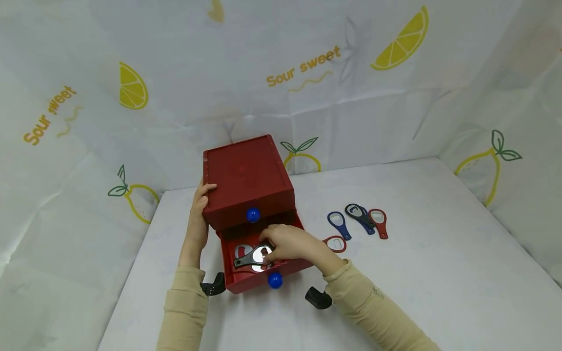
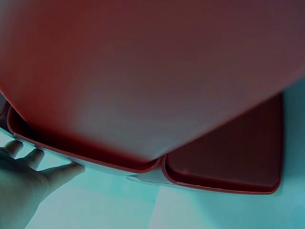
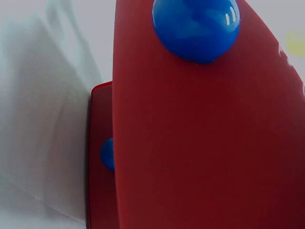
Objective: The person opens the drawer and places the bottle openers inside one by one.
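A red two-drawer box (image 1: 246,170) stands in the middle of the table, its lower drawer (image 1: 248,283) pulled out. My left hand (image 1: 197,222) rests against the box's left side; in the left wrist view its extended fingers (image 2: 62,172) lie along the red edge. Inside the drawer my right hand (image 1: 287,242) pinches a black bottle opener (image 1: 246,261) by its ring end. Another opener (image 1: 237,249) lies beneath it, partly covered. The right wrist view shows a red drawer front (image 3: 200,143) with a blue knob (image 3: 196,28); the hand is out of that view.
Right of the drawer lie a red opener (image 1: 342,246) and a blue opener (image 1: 344,230). Farther right, a black opener (image 1: 364,219) overlaps a blue one, beside another red opener (image 1: 383,231). A lemon-printed white sheet (image 1: 175,73) hangs behind the table.
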Demonstrator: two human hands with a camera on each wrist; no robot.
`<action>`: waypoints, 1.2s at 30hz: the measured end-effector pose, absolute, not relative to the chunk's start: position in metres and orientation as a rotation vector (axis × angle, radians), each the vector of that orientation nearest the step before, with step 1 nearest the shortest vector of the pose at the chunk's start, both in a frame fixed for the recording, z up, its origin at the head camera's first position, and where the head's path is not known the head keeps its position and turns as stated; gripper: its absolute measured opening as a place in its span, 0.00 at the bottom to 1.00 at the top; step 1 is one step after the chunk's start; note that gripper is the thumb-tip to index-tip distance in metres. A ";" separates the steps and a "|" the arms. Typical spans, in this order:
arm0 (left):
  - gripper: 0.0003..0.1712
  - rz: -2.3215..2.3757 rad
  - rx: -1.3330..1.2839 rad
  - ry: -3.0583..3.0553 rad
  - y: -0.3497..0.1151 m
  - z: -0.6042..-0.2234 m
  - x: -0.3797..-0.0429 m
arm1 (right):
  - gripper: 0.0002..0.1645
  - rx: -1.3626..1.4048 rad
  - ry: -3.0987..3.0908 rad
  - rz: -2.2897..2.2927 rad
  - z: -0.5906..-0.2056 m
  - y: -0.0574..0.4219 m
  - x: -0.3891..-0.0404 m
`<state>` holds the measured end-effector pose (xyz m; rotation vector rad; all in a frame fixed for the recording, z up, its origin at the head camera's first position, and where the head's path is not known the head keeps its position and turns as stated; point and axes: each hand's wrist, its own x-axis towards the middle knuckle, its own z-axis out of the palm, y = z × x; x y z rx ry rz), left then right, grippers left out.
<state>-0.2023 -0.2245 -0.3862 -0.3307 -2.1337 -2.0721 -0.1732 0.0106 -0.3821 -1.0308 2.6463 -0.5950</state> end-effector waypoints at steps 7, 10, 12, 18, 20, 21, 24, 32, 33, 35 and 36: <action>0.23 -2.067 -0.331 -2.139 -0.223 -0.384 -0.201 | 0.22 -1.041 2.659 -0.699 -0.377 0.015 -0.169; 0.23 -2.068 -0.331 -2.140 -0.223 -0.384 -0.201 | 0.20 -1.046 2.682 -0.766 -0.374 0.019 -0.166; 0.23 -2.068 -0.333 -2.143 -0.223 -0.385 -0.201 | 0.19 -1.053 2.702 -0.814 -0.372 0.022 -0.164; 0.24 -2.060 -0.339 -2.145 -0.225 -0.387 -0.201 | 0.15 -1.088 2.715 -1.026 -0.367 0.035 -0.155; 0.24 -2.055 -0.343 -2.140 -0.225 -0.387 -0.202 | 0.13 -1.109 2.708 -1.122 -0.364 0.040 -0.151; 0.24 -2.055 -0.344 -2.138 -0.225 -0.387 -0.202 | 0.12 -1.128 2.701 -1.178 -0.363 0.043 -0.149; 0.24 -2.056 -0.354 -2.133 -0.224 -0.387 -0.203 | 0.10 -1.184 2.667 -1.348 -0.364 0.049 -0.143; 0.23 -2.077 -0.335 -2.128 -0.224 -0.387 -0.202 | 0.09 -1.238 2.550 -1.656 -0.381 0.064 -0.120; 0.23 -2.077 -0.331 -2.129 -0.224 -0.387 -0.202 | 0.09 -1.238 2.522 -1.682 -0.383 0.065 -0.117; 0.23 -2.082 -0.328 -2.127 -0.224 -0.386 -0.201 | 0.10 -1.252 2.450 -1.725 -0.388 0.068 -0.112; 0.24 -2.083 -0.329 -2.126 -0.223 -0.386 -0.201 | 0.10 -1.272 2.419 -1.729 -0.392 0.069 -0.110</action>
